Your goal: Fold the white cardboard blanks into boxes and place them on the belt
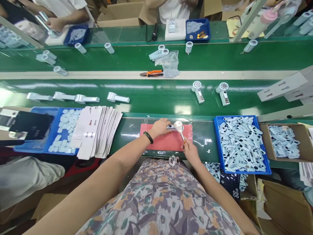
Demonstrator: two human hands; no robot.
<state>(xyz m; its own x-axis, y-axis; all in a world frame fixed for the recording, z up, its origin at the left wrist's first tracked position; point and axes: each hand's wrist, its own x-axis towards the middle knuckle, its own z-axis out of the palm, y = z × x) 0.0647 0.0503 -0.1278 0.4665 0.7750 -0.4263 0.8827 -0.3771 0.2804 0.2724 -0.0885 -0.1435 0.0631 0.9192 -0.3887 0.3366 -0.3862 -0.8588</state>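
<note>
The left hand (pixel 160 127) is laid over the left end of a small pale device (pixel 172 127), and pinches it between the thumb and the fingers. This device lies flat on a red mat (pixel 158 144), near its upper edge, and the hand hides a part of it. The right hand (pixel 190 150) pinches the thin handle of a small tool with a white, lumpy head (pixel 179 126); the head is over the right part of the device, but I cannot tell if the two are touching. The mat is on a dark green worktable (pixel 129 135). To the right of the mat stands a blue tray (pixel 268 168), full of pale blue plastic parts (pixel 242 143), and just beside it a cardboard box (pixel 305 148) holds more such parts. On the left there is a row of folded white cardboard pieces (pixel 84 130), standing close together, next to a blue tray with flat pale pieces (pixel 64 132). Beyond the table, on the green conveyor belt (pixel 151 104), lie several units like handheld fans (pixel 197 92), with round heads and short handles. Farther away, orange-handled pliers (pixel 153 73) lie beside a clear plastic bag (pixel 171 67), and a person (pixel 66 16) at the far left side holds a pale unit.
</note>
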